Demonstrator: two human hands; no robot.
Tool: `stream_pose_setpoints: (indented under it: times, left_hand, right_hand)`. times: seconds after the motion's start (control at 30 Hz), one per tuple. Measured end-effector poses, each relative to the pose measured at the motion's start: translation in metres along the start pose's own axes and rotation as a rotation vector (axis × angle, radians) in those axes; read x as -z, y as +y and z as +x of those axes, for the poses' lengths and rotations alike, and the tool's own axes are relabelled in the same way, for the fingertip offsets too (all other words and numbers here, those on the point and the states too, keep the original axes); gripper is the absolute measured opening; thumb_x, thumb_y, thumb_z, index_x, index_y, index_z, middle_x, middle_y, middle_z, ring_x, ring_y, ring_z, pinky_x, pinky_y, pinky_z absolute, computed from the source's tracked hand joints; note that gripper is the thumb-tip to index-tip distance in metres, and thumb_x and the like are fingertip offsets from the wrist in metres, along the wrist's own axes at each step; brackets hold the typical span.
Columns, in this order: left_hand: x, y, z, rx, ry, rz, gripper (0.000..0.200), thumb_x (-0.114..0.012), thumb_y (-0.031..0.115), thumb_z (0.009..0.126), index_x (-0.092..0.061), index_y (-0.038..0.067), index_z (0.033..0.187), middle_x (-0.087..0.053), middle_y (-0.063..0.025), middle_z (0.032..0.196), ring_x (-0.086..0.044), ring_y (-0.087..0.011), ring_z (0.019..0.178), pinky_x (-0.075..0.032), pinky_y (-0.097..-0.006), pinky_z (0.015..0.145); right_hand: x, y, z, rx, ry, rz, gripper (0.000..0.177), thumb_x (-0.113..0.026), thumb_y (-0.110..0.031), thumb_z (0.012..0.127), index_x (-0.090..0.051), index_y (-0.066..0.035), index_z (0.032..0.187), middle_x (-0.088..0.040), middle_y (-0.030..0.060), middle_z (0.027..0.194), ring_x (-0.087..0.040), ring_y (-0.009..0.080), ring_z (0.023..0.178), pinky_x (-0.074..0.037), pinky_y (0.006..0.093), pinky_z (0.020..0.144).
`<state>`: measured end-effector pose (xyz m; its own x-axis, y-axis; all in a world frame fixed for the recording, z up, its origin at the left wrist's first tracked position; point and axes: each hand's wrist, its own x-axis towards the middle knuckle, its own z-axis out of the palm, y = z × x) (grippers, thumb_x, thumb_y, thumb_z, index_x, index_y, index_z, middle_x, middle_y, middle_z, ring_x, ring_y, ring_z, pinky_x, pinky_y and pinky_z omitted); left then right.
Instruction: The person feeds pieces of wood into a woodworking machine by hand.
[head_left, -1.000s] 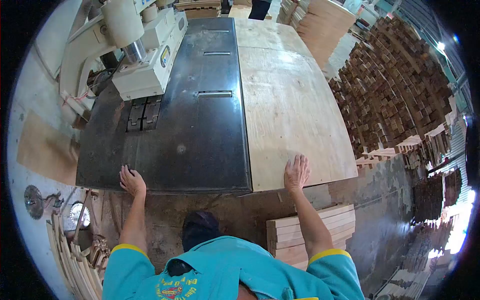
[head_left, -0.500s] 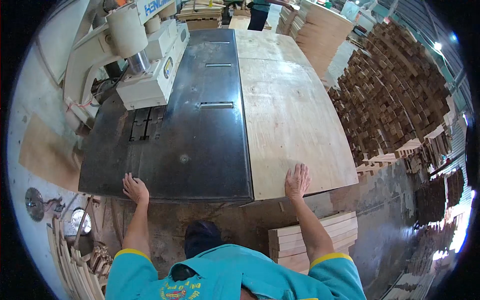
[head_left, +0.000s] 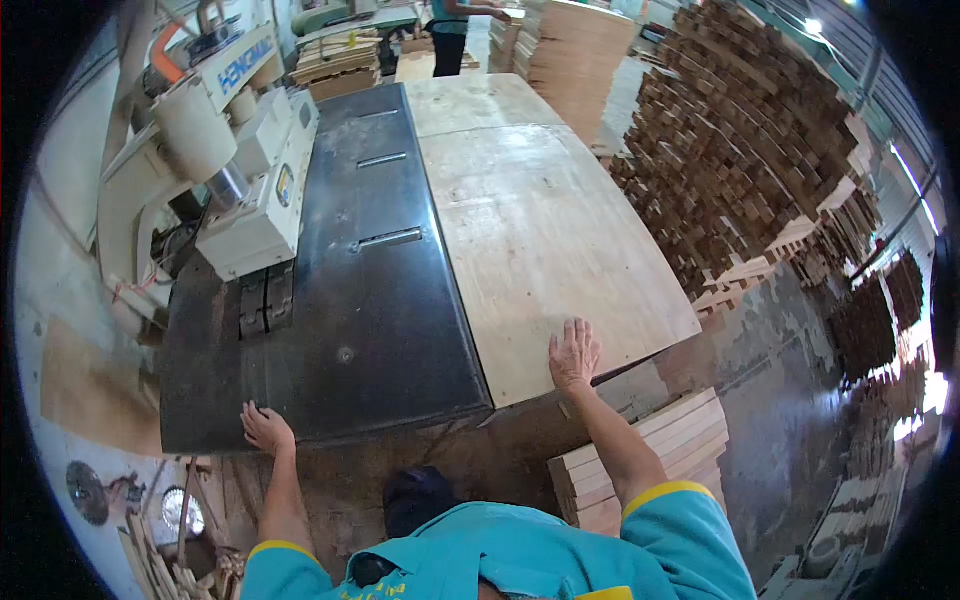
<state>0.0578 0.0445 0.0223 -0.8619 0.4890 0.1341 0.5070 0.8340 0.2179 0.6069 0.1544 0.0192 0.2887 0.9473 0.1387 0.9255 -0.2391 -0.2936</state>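
Note:
My left hand [head_left: 268,428] rests on the near edge of the dark metal machine table [head_left: 370,345], holding nothing, with its fingers a little apart. Flat on the pale plywood top [head_left: 540,240], close to its front edge, lies my right hand [head_left: 575,355], fingers stretched out. The plywood adjoins the metal table along its right side. Beyond my left hand, a white machine head [head_left: 255,220] stands over a slotted opening [head_left: 266,300] in the metal. Nothing is between the fingers of either hand.
Planed wooden boards [head_left: 645,460] are stacked on the floor below my right arm. A tall pile of wood pieces [head_left: 740,150] stands to the right. Round saw blades [head_left: 183,510] sit at the lower left. Another person [head_left: 450,35] stands behind the table.
The view has tilted, so the table now runs more slantwise and more of the machine's upper part shows. Both hands stay at about the same spots on the surfaces.

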Motion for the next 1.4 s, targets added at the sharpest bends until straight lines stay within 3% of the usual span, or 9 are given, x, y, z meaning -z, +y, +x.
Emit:
stream_pose_setpoints:
  times: [0.4,0.57,0.67,0.97,1.4]
  left_hand:
    - [-0.009,-0.007,0.004,0.002,-0.008,-0.027,0.040,-0.034,0.025,0.099,-0.045,0.012,0.136,-0.037,-0.0031,0.147,-0.029,-0.0224,0.138,-0.019,-0.0507,0.113]
    - [0.007,0.002,-0.003,0.014,-0.020,-0.024,0.040,-0.034,0.024,0.099,-0.045,0.012,0.136,-0.037,-0.0029,0.147,-0.029,-0.0224,0.139,-0.020,-0.0502,0.113]
    - [0.002,0.000,0.000,0.006,-0.017,-0.032,0.040,-0.034,0.024,0.099,-0.045,0.012,0.135,-0.037,-0.0031,0.147,-0.029,-0.0226,0.138,-0.020,-0.0500,0.113]
    - [0.003,-0.007,0.001,-0.013,0.010,-0.049,0.039,-0.035,0.024,0.099,-0.046,0.011,0.134,-0.037,-0.0038,0.147,-0.029,-0.0225,0.139,-0.020,-0.0503,0.113]
    - [-0.002,-0.004,0.002,0.000,0.005,-0.050,0.039,-0.035,0.024,0.099,-0.046,0.012,0.134,-0.037,-0.0034,0.147,-0.029,-0.0223,0.139,-0.020,-0.0504,0.113]
  right_hand:
    - [-0.001,0.001,-0.002,0.029,0.105,-0.011,0.051,-0.049,-0.039,0.090,-0.045,-0.010,0.132,-0.037,0.0101,0.144,-0.029,0.0282,0.137,-0.026,0.0509,0.106]
    - [-0.001,0.002,-0.001,0.008,0.021,0.040,0.055,-0.046,-0.042,0.091,-0.042,-0.011,0.136,-0.034,0.0096,0.146,-0.024,0.0278,0.139,-0.020,0.0539,0.110]
    - [-0.002,0.001,-0.003,0.036,0.099,0.013,0.051,-0.049,-0.038,0.090,-0.045,-0.010,0.132,-0.037,0.0104,0.144,-0.029,0.0290,0.137,-0.025,0.0514,0.107]
    - [0.003,-0.004,-0.002,0.008,0.019,0.018,0.052,-0.047,-0.040,0.091,-0.044,-0.010,0.134,-0.034,0.0100,0.146,-0.024,0.0283,0.139,-0.022,0.0564,0.107]
    - [-0.001,-0.001,-0.001,0.008,0.005,-0.016,0.053,-0.044,-0.040,0.092,-0.043,-0.009,0.135,-0.034,0.0105,0.147,-0.023,0.0289,0.140,-0.021,0.0565,0.108]
